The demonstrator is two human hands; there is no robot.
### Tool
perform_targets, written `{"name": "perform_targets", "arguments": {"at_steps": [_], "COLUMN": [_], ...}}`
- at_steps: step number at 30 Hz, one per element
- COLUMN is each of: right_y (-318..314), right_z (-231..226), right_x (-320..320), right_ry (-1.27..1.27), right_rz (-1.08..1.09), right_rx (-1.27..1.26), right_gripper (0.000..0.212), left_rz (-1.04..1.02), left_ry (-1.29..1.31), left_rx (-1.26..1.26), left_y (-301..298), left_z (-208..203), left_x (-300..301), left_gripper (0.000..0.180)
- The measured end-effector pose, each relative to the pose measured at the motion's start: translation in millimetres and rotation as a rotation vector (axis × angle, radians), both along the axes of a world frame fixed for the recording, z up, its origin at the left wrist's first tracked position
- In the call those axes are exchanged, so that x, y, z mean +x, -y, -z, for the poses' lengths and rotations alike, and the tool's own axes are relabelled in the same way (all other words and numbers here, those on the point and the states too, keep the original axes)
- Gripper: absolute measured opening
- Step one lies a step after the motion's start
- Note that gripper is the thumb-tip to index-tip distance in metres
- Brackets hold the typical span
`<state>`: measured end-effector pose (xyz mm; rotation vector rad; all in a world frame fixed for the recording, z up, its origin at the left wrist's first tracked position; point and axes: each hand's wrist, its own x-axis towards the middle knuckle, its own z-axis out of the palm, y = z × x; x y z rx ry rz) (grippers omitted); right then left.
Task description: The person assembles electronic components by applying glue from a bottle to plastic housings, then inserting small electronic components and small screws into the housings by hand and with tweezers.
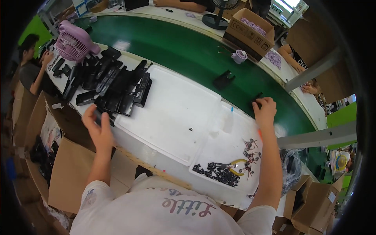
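At the left, my left hand (98,131) has its thumb and fingers on either side of a black plastic casing (105,114), at the near edge of a heap of similar black casings (111,80). My right hand (266,111) is stretched out over the green conveyor belt (180,53), its fingers closed on a small black plastic part (256,98), mostly hidden by them. Another black casing (224,79) lies on the belt to its left. Between my arms, a white tray (168,105) holds a tiny dark piece.
A second white tray (219,137) carries small black parts (219,174), yellow-handled pliers (237,162) and wired components (250,154). A purple fan (73,41) stands behind the heap. Cardboard boxes (72,176) flank me. A metal post (313,137) rises at right. Other people sit across the belt.
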<state>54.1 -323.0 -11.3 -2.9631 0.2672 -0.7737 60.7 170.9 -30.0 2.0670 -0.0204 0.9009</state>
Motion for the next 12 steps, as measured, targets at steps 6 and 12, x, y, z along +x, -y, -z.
{"name": "perform_targets", "arguments": {"at_steps": [6, 12], "right_y": [-97.7, -219.4], "right_z": [-29.3, -27.1], "right_x": [22.2, 75.7], "right_ry": [0.116, -0.135], "right_rz": [-0.377, -0.743], "right_rx": [0.600, 0.615], "right_gripper": [0.017, 0.040], "left_rz": [-0.197, -0.094], "left_ry": [-0.228, -0.282], "left_rx": [-0.150, -0.254], "left_y": [-58.2, -42.7], "left_z": [38.6, 30.8], "left_x": [22.3, 26.5], "left_gripper": [0.054, 0.060]}}
